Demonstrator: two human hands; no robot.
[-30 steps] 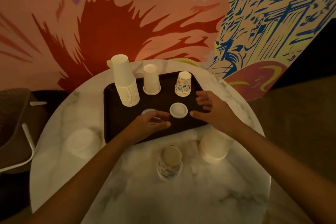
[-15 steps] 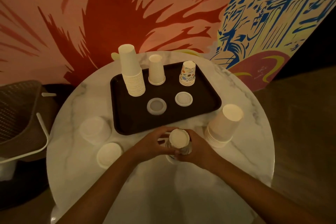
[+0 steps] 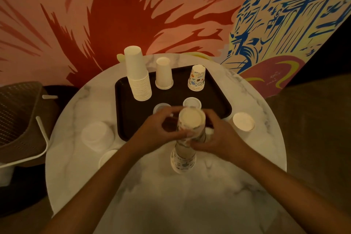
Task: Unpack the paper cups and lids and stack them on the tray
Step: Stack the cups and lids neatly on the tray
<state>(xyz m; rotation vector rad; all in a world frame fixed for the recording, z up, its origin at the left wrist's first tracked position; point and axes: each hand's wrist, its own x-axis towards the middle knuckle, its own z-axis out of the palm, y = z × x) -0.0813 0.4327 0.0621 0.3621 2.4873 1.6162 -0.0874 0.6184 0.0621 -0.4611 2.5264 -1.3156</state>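
Both hands grip printed cup stack [image 3: 187,138]; tray [image 3: 123,119] edge just beyond.

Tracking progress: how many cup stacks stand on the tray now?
3: tall white stack back left, short white stack back middle, patterned stack back right. Part of the tray is hidden.

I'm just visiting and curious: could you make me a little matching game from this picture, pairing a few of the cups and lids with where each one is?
Things:
1. tall plain cup stack
2. nearest patterned cup stack
3. white lid
4. wide plain cup stack

Places:
A. on the table, right of the tray
B. gripped by the left hand and right hand
C. back left of the tray
D. flat on the tray, just beyond the hands

Pairs: 1-C, 2-B, 3-D, 4-A.
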